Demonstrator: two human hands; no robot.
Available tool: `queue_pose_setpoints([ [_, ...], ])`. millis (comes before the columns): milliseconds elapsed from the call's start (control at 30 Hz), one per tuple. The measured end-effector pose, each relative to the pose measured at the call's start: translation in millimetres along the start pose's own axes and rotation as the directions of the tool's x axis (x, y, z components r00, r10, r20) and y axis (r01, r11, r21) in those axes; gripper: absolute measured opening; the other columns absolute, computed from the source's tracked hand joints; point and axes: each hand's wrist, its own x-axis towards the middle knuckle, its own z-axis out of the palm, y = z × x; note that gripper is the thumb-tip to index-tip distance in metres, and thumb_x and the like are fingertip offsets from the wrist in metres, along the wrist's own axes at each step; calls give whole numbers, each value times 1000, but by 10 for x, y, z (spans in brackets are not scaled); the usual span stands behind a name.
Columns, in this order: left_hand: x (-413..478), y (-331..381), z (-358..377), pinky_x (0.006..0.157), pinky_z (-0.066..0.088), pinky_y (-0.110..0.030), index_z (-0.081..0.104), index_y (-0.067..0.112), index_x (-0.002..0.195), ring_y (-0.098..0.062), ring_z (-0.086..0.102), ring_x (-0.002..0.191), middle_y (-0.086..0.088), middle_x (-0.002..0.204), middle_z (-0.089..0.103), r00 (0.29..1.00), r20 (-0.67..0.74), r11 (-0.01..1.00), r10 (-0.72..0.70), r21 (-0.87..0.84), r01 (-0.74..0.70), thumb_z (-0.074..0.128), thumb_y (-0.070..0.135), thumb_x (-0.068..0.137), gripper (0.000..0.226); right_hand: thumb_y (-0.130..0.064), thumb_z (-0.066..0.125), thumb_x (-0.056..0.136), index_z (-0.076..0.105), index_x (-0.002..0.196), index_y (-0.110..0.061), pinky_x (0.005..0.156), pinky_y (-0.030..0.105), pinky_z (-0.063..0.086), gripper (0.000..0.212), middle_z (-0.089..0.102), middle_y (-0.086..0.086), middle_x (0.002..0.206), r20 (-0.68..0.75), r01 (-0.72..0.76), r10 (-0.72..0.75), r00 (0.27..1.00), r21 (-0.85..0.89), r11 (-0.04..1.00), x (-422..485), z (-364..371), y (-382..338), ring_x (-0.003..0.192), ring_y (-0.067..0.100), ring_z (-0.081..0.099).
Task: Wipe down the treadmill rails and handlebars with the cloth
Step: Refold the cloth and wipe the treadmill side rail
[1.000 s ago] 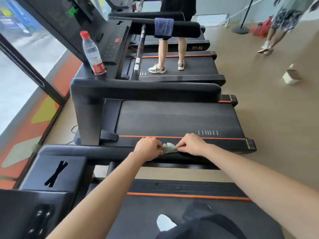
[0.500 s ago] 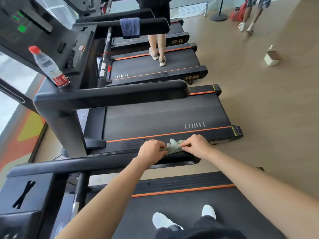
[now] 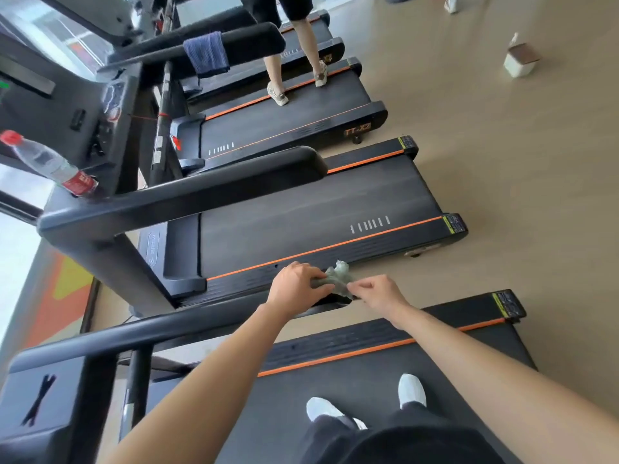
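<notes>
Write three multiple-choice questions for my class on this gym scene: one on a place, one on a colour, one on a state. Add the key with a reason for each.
1. Where does the clear plastic water bottle with the red cap stand?
A on the floor
B in a holder of the black treadmill console
C on a belt

2. What colour is the fabric towel draped over the far black handlebar?
A white
B red
C dark blue

3. How is the crumpled pale green cloth held?
A by both hands
B by one hand
C by neither

Key:
1 B, its base sits in the console.
2 C, the fabric is navy.
3 A, the left hand grips it and the right hand pinches it.
</notes>
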Motion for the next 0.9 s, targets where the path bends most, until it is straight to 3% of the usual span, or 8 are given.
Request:
queue_pose_setpoints([
  [167, -29, 79, 50, 78, 42, -30, 78, 29, 107, -20, 59, 100, 5, 98, 71, 998, -57, 999, 18, 29, -16, 68, 44, 90, 25, -26, 77, 87, 79, 91, -18, 63, 4, 42, 9, 74, -10, 84, -68, 18, -17, 998, 11, 1000, -66, 104, 37, 77, -2, 63],
  [333, -193, -185, -9, 73, 39, -29, 79, 28, 100, -21, 58, 95, 5, 90, 69, 992, -112, 997, 58, 60, -51, 72, 38, 88, 17, -23, 80, 81, 76, 90, -22, 75, 27, 52, 10, 75, -10, 86, -141, 125, -143, 980, -129, 984, -92, 287, -136, 83, 12, 69],
  [433, -351, -471, -74, 74, 45, -34, 80, 29, 97, -25, 60, 87, 5, 86, 70, 988, -145, 996, 60, 75, -50, 75, 36, 85, 15, -30, 79, 81, 71, 91, -26, 70, 25, 44, 13, 70, -15, 88, -145, 194, -253, 957, -333, 923, -121, 410, -334, 82, 9, 62],
  [533, -493, -739, -148, 81, 47, -39, 80, 29, 97, -24, 61, 89, 6, 91, 72, 987, -159, 997, 41, 69, -30, 72, 37, 87, 14, -36, 77, 81, 71, 91, -28, 74, 27, 47, 15, 72, -13, 93, -99, 224, -317, 943, -513, 829, -88, 574, -609, 88, 13, 62],
  [667, -677, -1206, -277, 88, 44, -34, 78, 32, 102, -20, 61, 100, 9, 98, 73, 985, -172, 997, 2, 74, 10, 70, 40, 88, 18, -42, 74, 83, 72, 91, -30, 75, 29, 47, 14, 73, -5, 96, 49, 271, -330, 943, -689, 673, -68, 1001, -990, 94, 21, 65],
  [767, -853, -1629, -383, 92, 41, -33, 77, 35, 106, -16, 60, 106, 11, 104, 74, 981, -182, 994, -62, 74, 76, 69, 44, 88, 22, -43, 72, 86, 72, 92, -30, 74, 27, 43, 14, 71, -6, 97, 116, 327, -361, 925, -725, 607, -100, 1414, -1183, 95, 20, 62],
  [900, -1110, -2093, -512, 88, 40, -32, 76, 35, 107, -17, 59, 104, 11, 103, 73, 969, -218, 988, -115, 77, 135, 69, 44, 89, 22, -40, 73, 84, 69, 84, -30, 69, 28, 40, 11, 65, -8, 83, 170, 375, -367, 915, -698, 610, -102, 1948, -1366, 89, 21, 63],
])
